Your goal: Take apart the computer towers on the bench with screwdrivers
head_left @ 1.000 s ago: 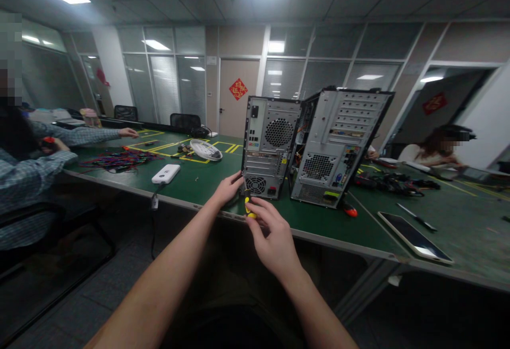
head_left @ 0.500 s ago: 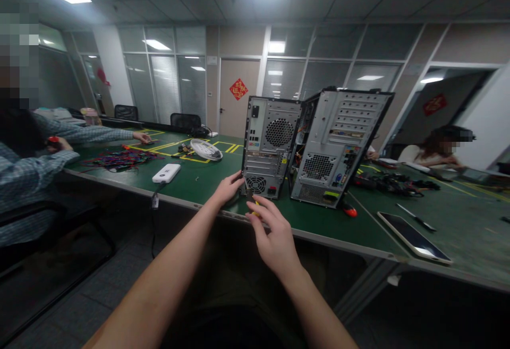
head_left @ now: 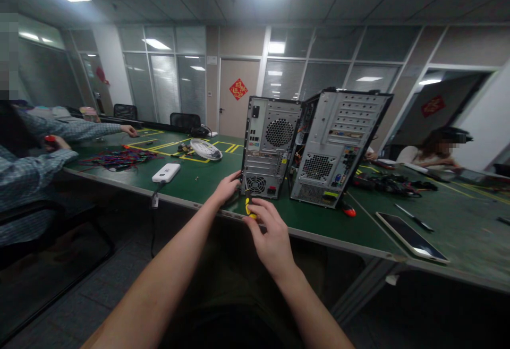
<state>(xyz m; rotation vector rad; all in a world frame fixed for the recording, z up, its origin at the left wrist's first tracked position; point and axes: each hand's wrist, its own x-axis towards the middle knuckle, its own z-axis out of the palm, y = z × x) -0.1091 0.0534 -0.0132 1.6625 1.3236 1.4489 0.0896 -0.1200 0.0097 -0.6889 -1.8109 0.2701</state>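
My right hand (head_left: 273, 232) is closed around the yellow and black handle of a screwdriver (head_left: 248, 204). Its thin shaft points up at the lower left edge of a computer case (head_left: 268, 159), beside the power supply's fan grille. Against that case's lower left side is my left hand (head_left: 228, 188), fingers bent at the edge and fingertips partly hidden. The case stands upright with its back panel towards me. Close on its right stands a second, larger computer case (head_left: 324, 150), its inside partly visible from the left.
On the green table (head_left: 215, 200) lie a white power bank (head_left: 166, 172) with a cable, tangled wires (head_left: 119, 159) and a white oval frame (head_left: 206, 149). Rightward are a red-tipped object (head_left: 349, 210), a phone (head_left: 412, 238), a pen-like tool (head_left: 414, 218) and black cables (head_left: 394, 183). People sit at both sides.
My right hand has shifted slightly left and down, showing more of the screwdriver's yellow handle. My left hand stays at the case. The person on the left has drawn an outstretched hand back leftward.
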